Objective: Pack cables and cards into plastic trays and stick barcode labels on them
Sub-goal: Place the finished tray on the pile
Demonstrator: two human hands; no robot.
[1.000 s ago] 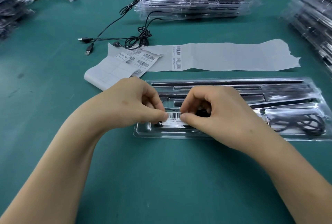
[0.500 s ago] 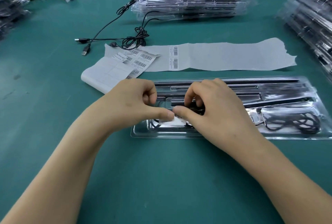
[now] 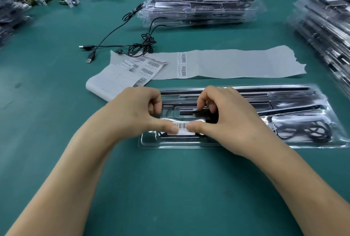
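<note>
1. Barcode label is laid on the clear top of the plastic tray, at the tray's near left end. Sticking is judged to be at the pressing-down stage.
2. Pressed on the label's left end is the thumb of the left hand, with the other fingers curled in and nothing gripped. The right hand is set the same way on the label's right end, its curled fingers over a black part in the tray.
3. Packing of this tray is judged done. A coiled cable is seen in the tray's right-end compartment, and long dark parts are laid along its far side. Cards cannot be made out.
4. Smoothing of the label is left for this tray. Loose cables, beyond the tray's far left corner, are not yet packed.
5. Counts:
   - One tray is being worked on and one label is under the thumbs.
   - Two labels are counted on the long backing strip, just beyond the tray.
   - More are seen on the folded sheet off the tray's far left corner, but their number cannot be told.
   - Two plugs are seen on the loose cables, so two cables are judged.
   - One stack of trays is placed well beyond the tray and another stack to its far right. The trays in each cannot be counted.
</note>
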